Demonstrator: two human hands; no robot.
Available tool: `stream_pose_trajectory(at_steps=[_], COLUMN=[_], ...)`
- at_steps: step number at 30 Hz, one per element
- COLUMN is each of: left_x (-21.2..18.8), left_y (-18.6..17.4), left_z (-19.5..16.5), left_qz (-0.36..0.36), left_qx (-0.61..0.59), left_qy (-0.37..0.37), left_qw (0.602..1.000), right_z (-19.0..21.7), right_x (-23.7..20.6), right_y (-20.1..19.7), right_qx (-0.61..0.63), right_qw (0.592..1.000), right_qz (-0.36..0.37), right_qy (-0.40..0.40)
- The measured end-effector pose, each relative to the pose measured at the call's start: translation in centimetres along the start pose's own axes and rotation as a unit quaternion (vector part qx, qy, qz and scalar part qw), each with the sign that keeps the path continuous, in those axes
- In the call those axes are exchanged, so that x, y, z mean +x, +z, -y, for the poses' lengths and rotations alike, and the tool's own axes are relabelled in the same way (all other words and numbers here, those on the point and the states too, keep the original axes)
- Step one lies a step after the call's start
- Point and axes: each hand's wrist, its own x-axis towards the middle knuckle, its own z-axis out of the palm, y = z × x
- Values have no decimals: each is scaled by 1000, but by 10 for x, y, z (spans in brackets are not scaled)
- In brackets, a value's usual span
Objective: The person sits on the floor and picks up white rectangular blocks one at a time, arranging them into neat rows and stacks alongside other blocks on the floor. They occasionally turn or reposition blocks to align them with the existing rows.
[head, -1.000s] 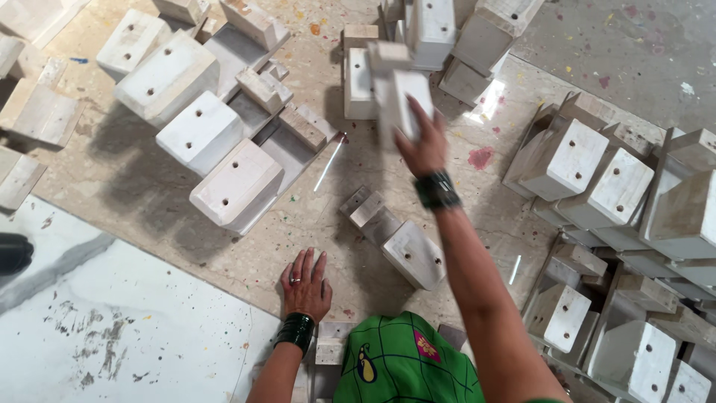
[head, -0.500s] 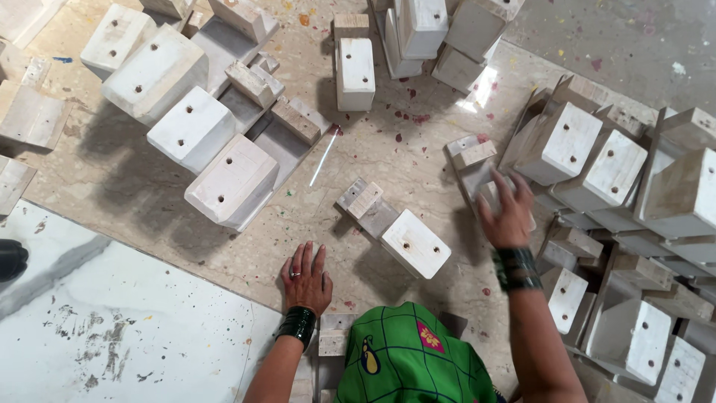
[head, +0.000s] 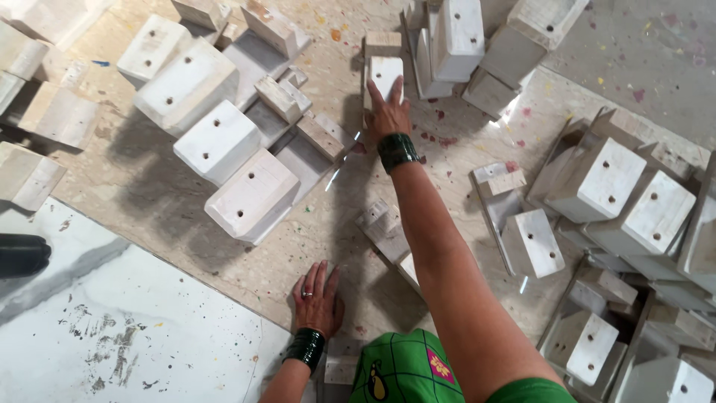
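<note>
Around us the speckled stone floor (head: 171, 216) is crowded: our right hand (head: 388, 116) lies stretched on a white-painted wooden block with drilled holes (head: 385, 75), hemmed just behind by a cluster of upright white blocks (head: 455, 37). To its left, a bank of large white blocks (head: 224, 142) walls off that side; to the right, a stack of white blocks with holes (head: 626, 194) fills the edge. Between the two lies an open lane of bare floor, narrowed by a low wooden piece (head: 384, 227) under our forearm. Our left hand (head: 319, 295) rests flat on open floor beside a paint-flecked white sheet (head: 112, 328).
</note>
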Motion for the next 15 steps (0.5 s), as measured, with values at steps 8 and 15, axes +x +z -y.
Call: stream_pose_trajectory(at_steps=[8, 15], left_x=[-1, -1], left_y=[9, 12], left_z=[-2, 0], left_qz=[-23, -44], left_qx=[28, 31], left_qy=[-9, 2], left_qw=[999, 999], right_z=[-76, -165], right_x=[-80, -187], right_y=[-19, -54], right_qx=[21, 84], right_qw=[994, 970], right_qz=[82, 166], right_qy=[-63, -156])
